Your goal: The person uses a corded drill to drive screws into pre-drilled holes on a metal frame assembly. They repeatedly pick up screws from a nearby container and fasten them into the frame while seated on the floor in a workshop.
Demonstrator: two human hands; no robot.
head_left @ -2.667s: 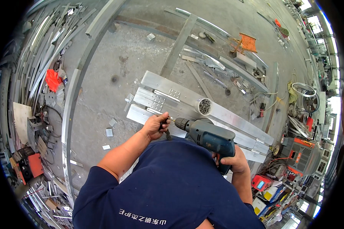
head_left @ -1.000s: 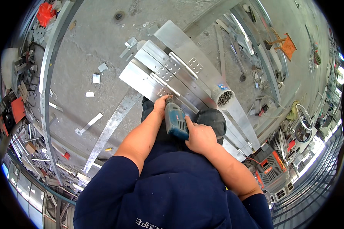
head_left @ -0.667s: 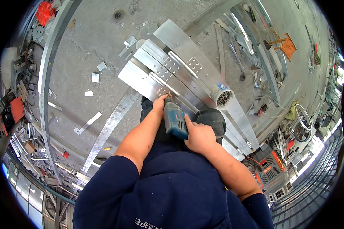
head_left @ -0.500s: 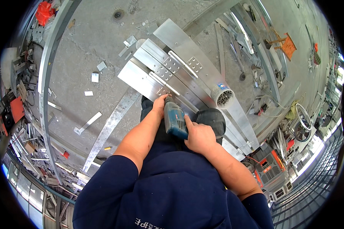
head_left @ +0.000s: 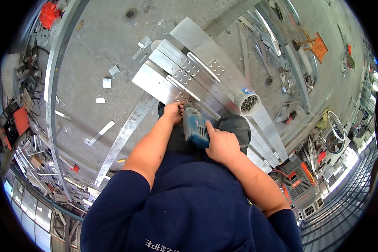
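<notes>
A blue-grey power drill (head_left: 196, 127) is in my right hand (head_left: 223, 145), whose fingers wrap its handle. Its chuck end points away from me, at the near end of a silver metal plate (head_left: 153, 82). Just left of the chuck is my left hand (head_left: 173, 112), fingers curled together at the plate's near edge; whatever they pinch is too small to make out. Small fasteners show on the plate beside the drill tip. A long silver hinge (head_left: 182, 87) joins this plate to the panel beyond, which carries rows of round fastener heads (head_left: 183, 76).
A tub of screws or rivets (head_left: 247, 103) stands on the panels to the right. Beyond it a second hinge (head_left: 203, 67) lies across the plates. Metal frame rails (head_left: 54, 75) flank the work, with offcuts on the floor. An orange-black machine (head_left: 299, 182) sits at the right.
My left hand has drawn slightly left, away from the drill's chuck, with its fingers curled more tightly. The drill stays in my right hand. The whole view has shifted a little.
</notes>
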